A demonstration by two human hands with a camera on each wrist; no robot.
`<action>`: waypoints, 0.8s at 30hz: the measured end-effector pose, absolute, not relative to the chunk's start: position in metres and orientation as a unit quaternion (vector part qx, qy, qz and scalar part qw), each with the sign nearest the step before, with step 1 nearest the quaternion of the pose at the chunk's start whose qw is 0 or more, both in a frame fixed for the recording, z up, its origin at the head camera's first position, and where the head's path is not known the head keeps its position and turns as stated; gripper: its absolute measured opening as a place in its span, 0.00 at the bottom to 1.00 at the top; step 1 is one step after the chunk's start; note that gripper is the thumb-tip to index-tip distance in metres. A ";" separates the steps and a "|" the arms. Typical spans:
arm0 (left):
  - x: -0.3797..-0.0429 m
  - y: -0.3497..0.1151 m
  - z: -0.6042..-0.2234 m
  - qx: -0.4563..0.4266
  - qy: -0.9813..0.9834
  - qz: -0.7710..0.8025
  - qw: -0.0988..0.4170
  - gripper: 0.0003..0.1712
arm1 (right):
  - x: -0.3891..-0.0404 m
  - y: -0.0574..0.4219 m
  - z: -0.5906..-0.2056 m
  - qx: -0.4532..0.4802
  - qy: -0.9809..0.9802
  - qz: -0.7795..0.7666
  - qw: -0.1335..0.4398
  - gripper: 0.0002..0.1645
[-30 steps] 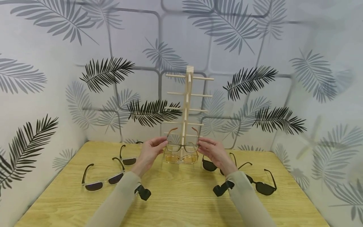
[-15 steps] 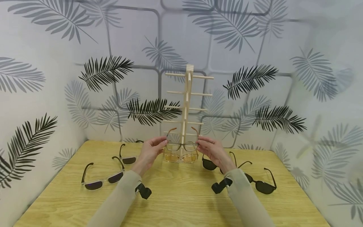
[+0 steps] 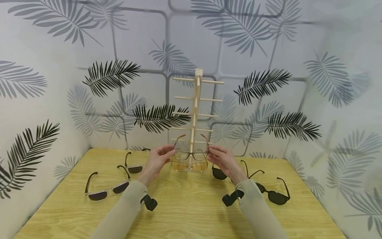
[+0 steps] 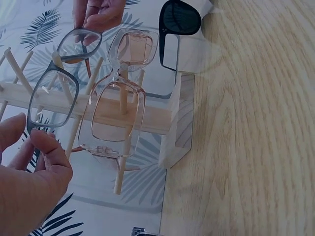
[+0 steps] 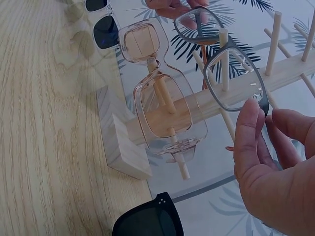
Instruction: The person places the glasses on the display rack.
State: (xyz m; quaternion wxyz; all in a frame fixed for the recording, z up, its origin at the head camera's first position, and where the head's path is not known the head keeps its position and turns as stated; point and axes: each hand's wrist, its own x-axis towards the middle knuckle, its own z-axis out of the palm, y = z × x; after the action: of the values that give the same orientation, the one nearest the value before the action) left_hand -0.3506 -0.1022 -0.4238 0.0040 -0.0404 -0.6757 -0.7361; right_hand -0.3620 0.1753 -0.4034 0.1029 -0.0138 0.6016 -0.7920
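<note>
Glasses (image 3: 190,153), edge-pinched by left hand (image 3: 157,162), right hand (image 3: 224,161); tabletop (image 3: 188,205) stretches between sleeves (image 3: 127,206).

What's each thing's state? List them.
Wooden stand, upright
Grey glasses, unfolded, held
Left hand, pinching their left end
Right hand, pinching their right end
Orange-tinted glasses, hung on stand
Clear-framed sunglasses front left, unfolded
Black sunglasses front right, unfolded
Rear left sunglasses, unfolded
Rear right sunglasses, partly hidden

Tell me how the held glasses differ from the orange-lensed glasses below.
The held glasses have grey rims, clear lenses; the orange glasses, see-through rims, tinted lenses. The left hand and right hand pinch the held glasses; the orange glasses sit lower on the wooden stand. Both face the person.
</note>
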 end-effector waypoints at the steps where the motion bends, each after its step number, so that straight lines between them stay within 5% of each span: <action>1: -0.350 -0.103 -0.423 -0.041 -0.677 -0.735 0.005 0.20 | -0.362 0.176 -0.403 -0.011 0.604 -0.791 0.100 0.23; 8: -0.344 -0.110 -0.421 -0.039 -0.683 -0.729 0.017 0.19 | -0.359 0.180 -0.405 -0.010 0.618 -0.781 0.094 0.27; 24: -0.331 -0.129 -0.423 -0.048 -0.690 -0.722 0.009 0.16 | -0.345 0.185 -0.403 -0.005 0.621 -0.779 0.092 0.14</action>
State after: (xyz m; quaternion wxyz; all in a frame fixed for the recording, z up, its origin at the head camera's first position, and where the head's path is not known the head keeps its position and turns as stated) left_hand -0.3309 -0.1287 -0.4235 0.0094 -0.0482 -0.6902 -0.7219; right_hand -0.3449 0.1847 -0.4031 0.0915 -0.0049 0.6207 -0.7786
